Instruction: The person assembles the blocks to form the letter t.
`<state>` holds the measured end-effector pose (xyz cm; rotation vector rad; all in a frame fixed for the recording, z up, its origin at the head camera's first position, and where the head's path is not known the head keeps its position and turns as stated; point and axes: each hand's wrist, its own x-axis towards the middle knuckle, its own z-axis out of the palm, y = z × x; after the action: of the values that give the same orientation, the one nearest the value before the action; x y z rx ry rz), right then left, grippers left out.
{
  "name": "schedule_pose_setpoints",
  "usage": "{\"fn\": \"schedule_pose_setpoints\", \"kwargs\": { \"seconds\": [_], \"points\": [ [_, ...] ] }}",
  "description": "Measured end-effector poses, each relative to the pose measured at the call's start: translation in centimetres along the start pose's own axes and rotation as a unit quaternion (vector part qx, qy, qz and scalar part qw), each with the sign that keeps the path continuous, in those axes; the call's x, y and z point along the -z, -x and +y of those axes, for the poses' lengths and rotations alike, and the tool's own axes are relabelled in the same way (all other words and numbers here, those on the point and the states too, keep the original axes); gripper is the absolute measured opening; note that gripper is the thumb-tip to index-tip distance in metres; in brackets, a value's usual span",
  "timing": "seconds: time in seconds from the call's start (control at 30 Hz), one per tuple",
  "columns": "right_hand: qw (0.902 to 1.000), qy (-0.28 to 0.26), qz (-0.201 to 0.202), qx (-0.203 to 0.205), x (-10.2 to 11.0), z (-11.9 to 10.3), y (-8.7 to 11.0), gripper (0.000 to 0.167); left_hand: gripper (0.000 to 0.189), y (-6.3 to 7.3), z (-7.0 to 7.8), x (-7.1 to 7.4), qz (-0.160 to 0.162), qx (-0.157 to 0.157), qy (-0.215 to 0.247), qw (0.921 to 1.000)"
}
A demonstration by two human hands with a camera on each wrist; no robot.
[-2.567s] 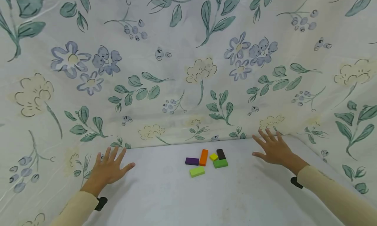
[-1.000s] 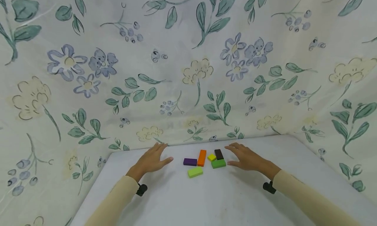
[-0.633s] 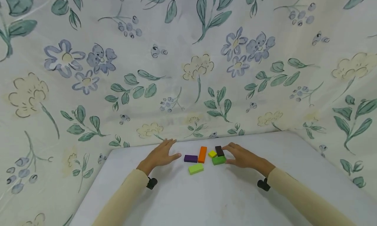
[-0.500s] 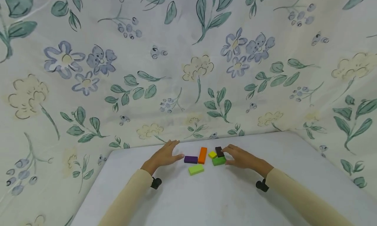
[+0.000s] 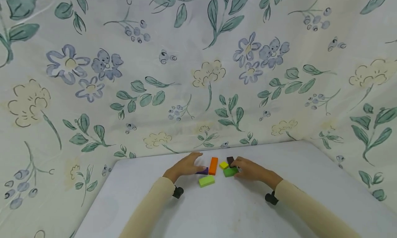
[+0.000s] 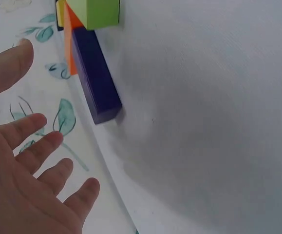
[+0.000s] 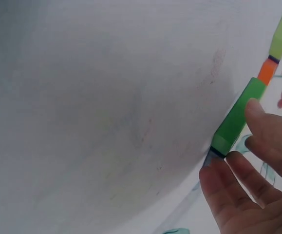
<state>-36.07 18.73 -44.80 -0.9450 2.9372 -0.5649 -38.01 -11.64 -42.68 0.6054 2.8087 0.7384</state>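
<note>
Small coloured blocks lie in a loose group on the white table. My left hand (image 5: 184, 165) hovers at the purple block (image 5: 203, 171), covering its left end in the head view. In the left wrist view its fingers are spread beside the purple block (image 6: 97, 73), nothing between them. My right hand (image 5: 251, 169) is at the right end of the green block (image 5: 229, 172), fingers loosely bent. In the right wrist view the thumb overlaps the green block (image 7: 240, 109), and the fingertips reach past its end. The dark block (image 5: 230, 160) is partly hidden behind this hand.
Between the hands lie an orange block (image 5: 213, 166) and a small yellow block (image 5: 223, 165). A lime block (image 5: 206, 181) sits nearer the front. Behind the white table (image 5: 217, 210) hangs a floral sheet (image 5: 186, 65).
Both hands have come inward from the table's sides. The left now overlaps the purple block; the right has come up to the green and dark blocks, its fingers more bent. The blocks stay put.
</note>
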Motion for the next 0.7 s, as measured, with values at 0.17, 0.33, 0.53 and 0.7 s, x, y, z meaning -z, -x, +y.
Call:
{"fn": "schedule_pose_setpoints", "kwargs": {
  "seconds": [0.17, 0.33, 0.53, 0.7],
  "points": [
    [0.9997, -0.016, -0.004, -0.019, -0.3, 0.4, -0.1, 0.029, 0.074, -1.3, 0.6, -1.0, -0.017, -0.004, -0.004, 0.9998],
    [0.9999, -0.01, -0.001, -0.005, -0.1, 0.8, -0.1, 0.026, 0.073, -2.4, 0.9, -1.4, -0.02, -0.011, -0.006, 0.9997],
    [0.9996, -0.002, 0.007, 0.026, -0.1, 1.1, -0.5, 0.026, 0.075, -3.4, 0.4, -1.7, -0.027, -0.01, -0.001, 0.9996],
    [0.9998, -0.002, 0.008, 0.017, -0.5, 1.3, -0.8, 0.025, 0.072, -3.6, 0.6, -1.9, -0.035, -0.014, 0.013, 0.9992]
  ]
}}
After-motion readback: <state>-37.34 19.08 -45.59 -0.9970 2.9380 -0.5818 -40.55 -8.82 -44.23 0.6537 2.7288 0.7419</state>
